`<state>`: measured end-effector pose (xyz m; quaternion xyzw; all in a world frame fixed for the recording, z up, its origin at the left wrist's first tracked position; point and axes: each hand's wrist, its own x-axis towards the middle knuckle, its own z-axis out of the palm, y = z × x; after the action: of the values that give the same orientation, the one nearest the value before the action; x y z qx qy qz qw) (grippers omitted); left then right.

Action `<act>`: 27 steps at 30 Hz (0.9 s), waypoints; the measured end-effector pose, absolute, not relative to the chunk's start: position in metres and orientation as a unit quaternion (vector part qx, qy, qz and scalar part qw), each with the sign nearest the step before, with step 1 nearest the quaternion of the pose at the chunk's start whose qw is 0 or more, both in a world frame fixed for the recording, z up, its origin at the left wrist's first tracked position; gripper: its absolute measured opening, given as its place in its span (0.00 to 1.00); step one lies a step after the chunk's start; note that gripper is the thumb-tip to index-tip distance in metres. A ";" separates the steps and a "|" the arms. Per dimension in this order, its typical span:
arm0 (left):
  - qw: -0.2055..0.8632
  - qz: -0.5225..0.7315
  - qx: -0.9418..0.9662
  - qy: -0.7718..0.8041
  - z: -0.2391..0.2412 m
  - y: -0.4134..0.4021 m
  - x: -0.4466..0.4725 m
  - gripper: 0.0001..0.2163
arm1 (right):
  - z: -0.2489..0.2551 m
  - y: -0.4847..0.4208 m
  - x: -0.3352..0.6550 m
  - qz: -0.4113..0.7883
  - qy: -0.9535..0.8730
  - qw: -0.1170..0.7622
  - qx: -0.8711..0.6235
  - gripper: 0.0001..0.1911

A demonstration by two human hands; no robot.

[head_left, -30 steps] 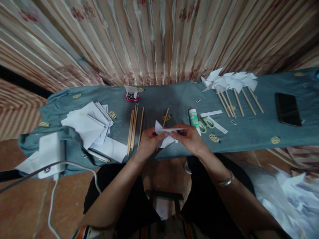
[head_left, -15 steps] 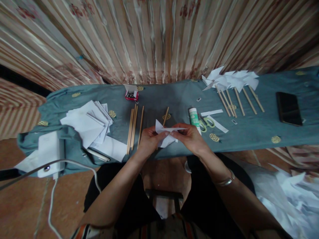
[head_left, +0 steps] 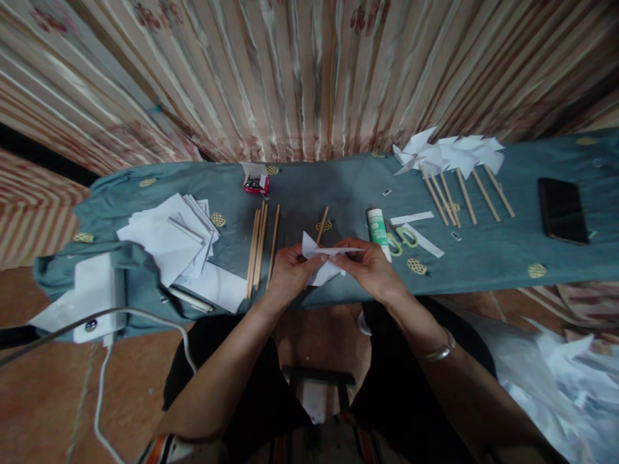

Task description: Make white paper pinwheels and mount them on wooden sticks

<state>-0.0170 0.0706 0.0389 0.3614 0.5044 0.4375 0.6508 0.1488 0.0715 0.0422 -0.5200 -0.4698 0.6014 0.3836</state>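
Observation:
Both hands grip a white paper pinwheel (head_left: pixel 325 273) above the front edge of the cloth-covered table. My left hand (head_left: pixel 289 274) pinches its left side, and my right hand (head_left: pixel 370 267) pinches the right; the thumbs meet near its middle. One pointed blade stands up by the left fingers. A wooden stick (head_left: pixel 322 222) lies partly hidden beneath the paper. Several more sticks (head_left: pixel 256 251) lie left of my left hand. Just beyond my right hand are a green-and-white glue stick (head_left: pixel 378 229) and light-green-handled scissors (head_left: pixel 405 237).
Finished pinwheels on sticks (head_left: pixel 457 161) lie at the back right, near a black phone (head_left: pixel 563 211). A small red box of metal pins (head_left: pixel 256 183) stands at the back. Stacked white paper (head_left: pixel 169 232) and a white power bank (head_left: pixel 98 293) with cables occupy the left. Paper strips (head_left: pixel 423 240) lie beside the scissors.
The hands and the paper hold almost the same pose. Only a slight shift of the camera view shows.

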 end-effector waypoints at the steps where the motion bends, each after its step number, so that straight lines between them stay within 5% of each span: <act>1: 0.650 0.437 0.362 0.506 0.039 0.071 -0.017 0.13 | 0.042 0.071 0.149 0.605 -0.466 0.383 -0.520 0.15; 27: 0.677 0.460 0.307 0.485 0.047 0.069 -0.012 0.14 | 0.047 0.071 0.141 0.613 -0.419 0.450 -0.497 0.18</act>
<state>-0.0121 0.0694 0.0471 0.3071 0.4854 0.4600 0.6771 0.1409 0.0711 0.0472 -0.4965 -0.4187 0.6132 0.4496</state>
